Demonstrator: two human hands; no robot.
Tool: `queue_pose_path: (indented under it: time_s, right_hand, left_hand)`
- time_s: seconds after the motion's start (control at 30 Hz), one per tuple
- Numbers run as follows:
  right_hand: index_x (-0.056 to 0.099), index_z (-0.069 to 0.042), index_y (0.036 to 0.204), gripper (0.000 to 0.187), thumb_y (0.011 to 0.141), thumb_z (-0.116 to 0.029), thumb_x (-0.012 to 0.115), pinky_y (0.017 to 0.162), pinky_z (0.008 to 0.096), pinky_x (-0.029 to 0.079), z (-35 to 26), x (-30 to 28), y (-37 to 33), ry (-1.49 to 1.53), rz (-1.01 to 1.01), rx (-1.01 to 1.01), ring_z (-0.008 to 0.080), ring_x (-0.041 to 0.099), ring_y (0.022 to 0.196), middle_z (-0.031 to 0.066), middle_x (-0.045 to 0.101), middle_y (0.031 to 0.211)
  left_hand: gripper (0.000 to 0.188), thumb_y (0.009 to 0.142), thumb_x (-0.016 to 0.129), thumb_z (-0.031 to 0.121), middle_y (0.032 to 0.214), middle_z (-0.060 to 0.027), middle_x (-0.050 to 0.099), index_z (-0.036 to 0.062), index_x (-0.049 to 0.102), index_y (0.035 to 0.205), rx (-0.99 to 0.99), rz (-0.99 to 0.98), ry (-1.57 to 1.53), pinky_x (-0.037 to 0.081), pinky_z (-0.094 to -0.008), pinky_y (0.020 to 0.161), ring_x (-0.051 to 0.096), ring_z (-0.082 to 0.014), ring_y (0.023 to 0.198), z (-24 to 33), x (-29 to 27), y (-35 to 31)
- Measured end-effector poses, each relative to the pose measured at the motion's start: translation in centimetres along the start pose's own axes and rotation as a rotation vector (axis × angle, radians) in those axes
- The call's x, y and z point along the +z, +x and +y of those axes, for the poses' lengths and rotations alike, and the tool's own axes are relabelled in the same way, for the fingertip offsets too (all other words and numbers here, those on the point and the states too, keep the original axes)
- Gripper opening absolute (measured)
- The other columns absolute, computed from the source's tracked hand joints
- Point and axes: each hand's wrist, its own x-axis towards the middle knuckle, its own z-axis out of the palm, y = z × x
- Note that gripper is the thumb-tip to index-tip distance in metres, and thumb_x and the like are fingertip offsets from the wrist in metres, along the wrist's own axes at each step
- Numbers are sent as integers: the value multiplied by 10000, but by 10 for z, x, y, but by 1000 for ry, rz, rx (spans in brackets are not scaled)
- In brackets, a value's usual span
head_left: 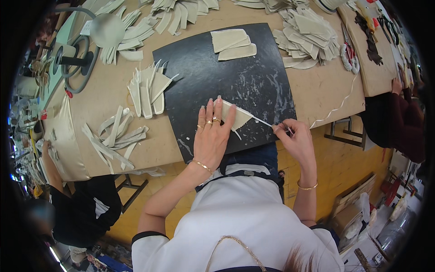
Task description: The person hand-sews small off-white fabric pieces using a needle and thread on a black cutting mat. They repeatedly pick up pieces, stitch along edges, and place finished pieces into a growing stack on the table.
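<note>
My left hand (213, 131) lies flat with fingers stretched out, pressing a cream fabric piece (236, 119) against the black mat (190, 81). That piece has a jagged cut edge on its right side and is partly hidden under the hand. A narrow white strip (261, 121) runs from its upper edge, taut and slanting down to the right. The strip's far end is pinched between the fingers of my right hand (293, 138), at the mat's right side. Three pale rounded pieces (233, 44) lie stacked at the mat's far edge.
Left of the mat are a bundle of pieces with white strips (148, 90) and a heap of loose strips (118, 138). Larger piles (310, 36) line the back. Scissors (349, 54) lie right, a magnifier lamp (107, 30) stands left. Other people sit at both sides.
</note>
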Motion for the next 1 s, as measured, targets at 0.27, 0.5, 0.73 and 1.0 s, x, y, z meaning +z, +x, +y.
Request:
queue_pose_path:
  time_s: [0.27,0.5,0.73,1.0]
  right_hand:
    - [711,-25,793,267,823,-290,703,592,393,455,-8,2,-2,-79,29,-25,288,605,605,112,633,660]
    - [708,-37,791,282,835,-315,683,631,408,488,-9,-2,-3,-121,-13,-6,323,660,690,126,661,687]
    - [724,-58,810,304,834,-358,680,660,454,515,5,-5,-7,-118,10,-110,370,676,763,149,682,722]
    - [704,-48,850,379,876,-423,653,679,453,508,61,-79,25,-160,-39,-241,363,661,752,177,678,783]
  left_hand:
    - [775,934,523,58,1491,-410,280,423,236,1554,105,-88,18,193,-626,1160,311,-524,1405,2,-7,2]
    - [738,952,497,118,1507,-393,274,405,211,1569,180,-161,183,219,-586,1166,293,-499,1424,4,-15,6]
    - [679,864,558,64,1566,-212,311,99,362,1513,340,-183,-140,263,-529,1169,296,-386,1452,4,-19,13]
    - [667,847,550,199,1572,-270,266,132,415,1496,238,-49,-123,186,-567,1187,267,-462,1446,-21,-25,20]
